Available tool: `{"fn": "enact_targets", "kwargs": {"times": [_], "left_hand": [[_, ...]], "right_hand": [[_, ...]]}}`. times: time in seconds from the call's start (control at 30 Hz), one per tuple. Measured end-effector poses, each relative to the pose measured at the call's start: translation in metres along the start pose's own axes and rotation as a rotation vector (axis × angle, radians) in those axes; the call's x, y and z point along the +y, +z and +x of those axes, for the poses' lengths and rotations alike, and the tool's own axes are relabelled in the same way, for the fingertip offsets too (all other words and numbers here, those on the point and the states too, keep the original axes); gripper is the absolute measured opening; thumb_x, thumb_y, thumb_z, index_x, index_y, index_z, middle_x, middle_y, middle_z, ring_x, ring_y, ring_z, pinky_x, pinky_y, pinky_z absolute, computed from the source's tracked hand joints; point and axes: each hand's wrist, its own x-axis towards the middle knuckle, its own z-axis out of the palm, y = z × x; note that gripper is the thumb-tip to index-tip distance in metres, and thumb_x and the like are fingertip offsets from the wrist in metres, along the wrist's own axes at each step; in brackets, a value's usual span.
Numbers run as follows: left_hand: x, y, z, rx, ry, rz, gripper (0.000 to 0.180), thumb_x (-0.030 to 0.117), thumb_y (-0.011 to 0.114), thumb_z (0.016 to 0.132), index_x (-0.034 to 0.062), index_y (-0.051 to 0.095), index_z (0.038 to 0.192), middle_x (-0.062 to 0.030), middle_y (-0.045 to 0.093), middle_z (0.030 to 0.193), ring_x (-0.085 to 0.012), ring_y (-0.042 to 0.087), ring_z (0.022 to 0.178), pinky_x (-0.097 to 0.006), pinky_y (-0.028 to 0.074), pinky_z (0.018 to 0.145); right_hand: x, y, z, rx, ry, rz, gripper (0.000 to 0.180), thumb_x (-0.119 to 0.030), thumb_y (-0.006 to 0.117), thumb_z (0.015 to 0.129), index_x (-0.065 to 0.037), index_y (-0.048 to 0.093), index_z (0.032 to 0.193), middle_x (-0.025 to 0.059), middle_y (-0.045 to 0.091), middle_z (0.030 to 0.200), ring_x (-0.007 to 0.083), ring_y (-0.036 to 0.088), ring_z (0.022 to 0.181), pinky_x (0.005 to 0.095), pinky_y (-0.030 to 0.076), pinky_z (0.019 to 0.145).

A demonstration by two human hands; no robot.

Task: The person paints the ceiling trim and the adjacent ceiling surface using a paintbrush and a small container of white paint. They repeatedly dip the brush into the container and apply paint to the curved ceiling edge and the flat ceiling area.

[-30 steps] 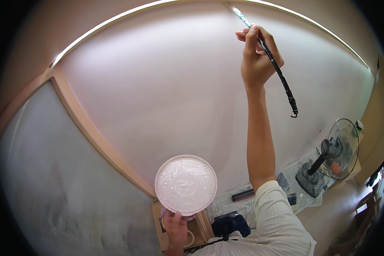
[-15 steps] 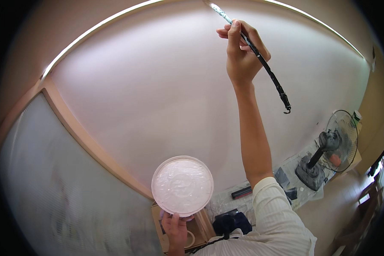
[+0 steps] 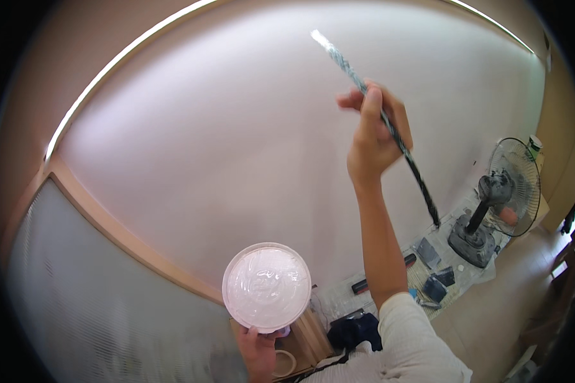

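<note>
Holding a round white tub (image 3: pixel 266 287) of glossy paste near, left of centre, by its near side in the left hand (image 3: pixel 257 354). Farther right, pinching a long, white-tipped brush (image 3: pixel 347 66) in narrowed fingers of the right hand (image 3: pixel 377 131), aimed far left before a pale wall (image 3: pixel 204 159).

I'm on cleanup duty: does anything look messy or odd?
Yes: the brush in the right hand has whitish smears well along its handle, not just its tip; the fan looks blotched with grey.
</note>
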Motion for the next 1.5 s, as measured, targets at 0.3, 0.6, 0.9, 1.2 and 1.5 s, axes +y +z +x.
{"fn": "enact_targets", "kwargs": {"times": [0.3,0.6,0.9,1.2,1.5], "left_hand": [[-0.005,-0.006,-0.01,0.1,-0.019,-0.032,0.05,0.027,0.054,0.097,0.002,0.044,0.138,-0.0137,0.062,0.126,-0.0236,0.065,0.108,-0.037,0.058,0.082],[0.004,-0.017,-0.05,0.143,0.008,0.029,0.049,0.021,0.058,0.093,-0.0073,0.047,0.132,-0.0203,0.065,0.117,-0.0276,0.07,0.095,-0.038,0.062,0.075],[-0.021,-0.044,-0.062,0.197,0.059,-0.048,0.046,0.013,0.058,0.092,-0.0088,0.046,0.131,-0.0203,0.065,0.114,-0.0276,0.07,0.096,-0.041,0.064,0.076],[-0.009,-0.043,-0.048,0.118,0.093,-0.1,0.051,0.011,0.055,0.092,-0.0067,0.042,0.137,-0.0202,0.063,0.118,-0.0271,0.069,0.098,-0.041,0.063,0.076],[-0.103,-0.117,-0.04,0.152,0.379,0.63,0.036,0.015,0.055,0.098,-0.0003,0.053,0.13,-0.014,0.067,0.111,-0.0257,0.069,0.092,-0.037,0.06,0.074]], "right_hand": [[-0.046,-0.102,-0.095,-0.029,0.36,-0.044,0.013,0.001,0.053,0.096,0.006,0.063,0.104,0.0144,0.069,0.077,0.0219,0.07,0.063,0.032,0.059,0.061],[-0.082,0.003,-0.07,-0.455,0.078,0.092,0.019,0.008,0.062,0.088,0.004,0.066,0.106,0.0138,0.071,0.081,0.0211,0.074,0.072,0.0287,0.059,0.065],[-0.072,0.154,-0.072,-0.619,-0.132,0.194,0.011,0.0,0.066,0.091,0.0,0.069,0.101,0.0093,0.071,0.082,0.0177,0.074,0.074,0.0268,0.059,0.066],[-0.054,0.214,-0.085,-0.646,-0.186,0.13,0.007,-0.006,0.068,0.092,-0.003,0.07,0.099,0.0076,0.071,0.083,0.0176,0.075,0.078,0.0278,0.06,0.067],[-0.033,0.151,-0.04,-0.448,-0.193,-0.089,0.008,-0.005,0.065,0.094,0.001,0.069,0.098,0.0096,0.072,0.081,0.0181,0.075,0.077,0.0282,0.059,0.067]]}}
